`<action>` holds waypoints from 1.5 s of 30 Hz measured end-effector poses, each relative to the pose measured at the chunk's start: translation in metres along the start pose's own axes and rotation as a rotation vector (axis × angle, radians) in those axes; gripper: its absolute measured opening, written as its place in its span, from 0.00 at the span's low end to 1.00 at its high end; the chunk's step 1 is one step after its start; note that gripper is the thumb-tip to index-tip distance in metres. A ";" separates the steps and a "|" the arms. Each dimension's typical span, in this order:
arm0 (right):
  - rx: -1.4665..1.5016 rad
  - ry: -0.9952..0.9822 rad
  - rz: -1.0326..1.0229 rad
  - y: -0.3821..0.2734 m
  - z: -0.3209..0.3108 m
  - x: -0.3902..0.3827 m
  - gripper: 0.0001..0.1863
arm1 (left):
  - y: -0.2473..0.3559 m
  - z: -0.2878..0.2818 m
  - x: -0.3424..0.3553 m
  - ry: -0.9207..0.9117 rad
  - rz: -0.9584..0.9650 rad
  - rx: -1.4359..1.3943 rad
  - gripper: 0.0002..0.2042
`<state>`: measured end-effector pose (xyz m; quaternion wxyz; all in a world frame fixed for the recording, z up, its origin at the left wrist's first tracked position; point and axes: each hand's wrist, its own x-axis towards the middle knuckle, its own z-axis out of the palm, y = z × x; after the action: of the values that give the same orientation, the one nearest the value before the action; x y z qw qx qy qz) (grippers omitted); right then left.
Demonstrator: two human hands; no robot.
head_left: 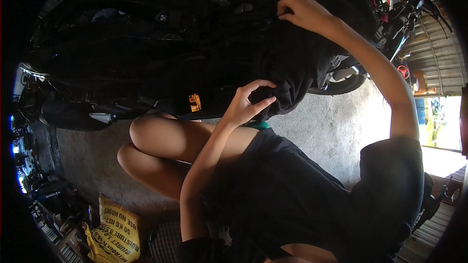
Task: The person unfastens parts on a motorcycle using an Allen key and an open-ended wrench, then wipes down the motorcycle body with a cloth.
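Note:
A bunched black cloth point(297, 78) hangs in folds against the side of a dark scooter point(161, 78). My left hand point(246, 104) is closed on the cloth's lower edge, thumb and fingers curled round a gathered fold, just above my bent knees. Farther up and to the right, my right hand point(304, 10) reaches over the scooter with its fingers and thumb bent inward. Its fingertips meet a very dark area, and whatever lies between them does not show. In the shadow, the border between the cloth and the scooter's body is hard to make out.
Concrete floor point(331, 131) runs under the scooter, whose lower side carries a small orange sticker point(195, 102). A yellow sack point(117, 229) stands at the lower left beside cluttered parts. A wheel point(341, 85) shows behind the cloth, and a corrugated metal wall point(434, 53) rises at the right.

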<state>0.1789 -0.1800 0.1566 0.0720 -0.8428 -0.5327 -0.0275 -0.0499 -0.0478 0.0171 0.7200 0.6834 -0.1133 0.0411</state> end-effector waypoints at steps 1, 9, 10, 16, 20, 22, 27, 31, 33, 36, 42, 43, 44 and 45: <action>0.000 0.002 -0.003 -0.004 0.002 0.003 0.04 | 0.000 0.000 -0.001 0.002 0.001 0.002 0.14; -0.063 -0.040 0.101 0.005 -0.038 -0.018 0.03 | 0.003 -0.002 -0.002 0.009 -0.017 0.021 0.14; -0.094 -0.055 0.020 0.005 -0.039 -0.017 0.03 | 0.003 -0.002 -0.002 0.009 -0.016 0.020 0.14; -0.209 -0.009 -0.058 -0.005 -0.023 -0.024 0.06 | 0.000 -0.002 0.000 -0.003 -0.013 0.005 0.14; -0.235 0.001 -0.187 -0.006 0.000 -0.017 0.06 | 0.000 0.000 0.000 -0.028 -0.017 0.006 0.14; -0.307 -0.042 -0.274 -0.013 0.008 -0.014 0.05 | -0.001 0.000 -0.001 -0.036 -0.019 0.015 0.14; -0.375 -0.021 -0.248 -0.002 -0.015 -0.015 0.06 | 0.001 -0.001 -0.003 -0.006 -0.033 0.028 0.14; -0.475 -0.081 -0.208 -0.015 -0.018 -0.014 0.06 | 0.000 -0.002 -0.001 0.001 -0.008 0.033 0.14; -0.523 -0.077 -0.208 -0.014 -0.015 -0.016 0.05 | 0.000 -0.002 0.000 -0.017 -0.031 0.011 0.14; -0.475 0.066 -0.170 -0.006 -0.008 -0.021 0.08 | 0.000 -0.001 0.001 -0.017 -0.013 -0.001 0.14; -0.604 -0.073 -0.210 -0.012 -0.009 -0.014 0.10 | 0.000 -0.001 0.000 0.002 -0.014 0.043 0.14; -0.614 -0.072 -0.217 -0.014 -0.007 -0.014 0.08 | 0.000 -0.001 0.000 0.002 -0.011 0.045 0.14; -0.624 -0.072 -0.225 -0.016 -0.004 -0.014 0.06 | 0.001 -0.001 -0.001 -0.006 -0.021 0.036 0.14; -0.626 -0.070 -0.225 -0.019 0.000 -0.015 0.06 | 0.001 -0.001 0.000 -0.013 -0.032 0.026 0.14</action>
<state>0.1551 -0.1855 0.1565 -0.2125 -0.7604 -0.5901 -0.1686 -0.0504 -0.0465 0.0182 0.7108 0.6948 -0.1065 0.0266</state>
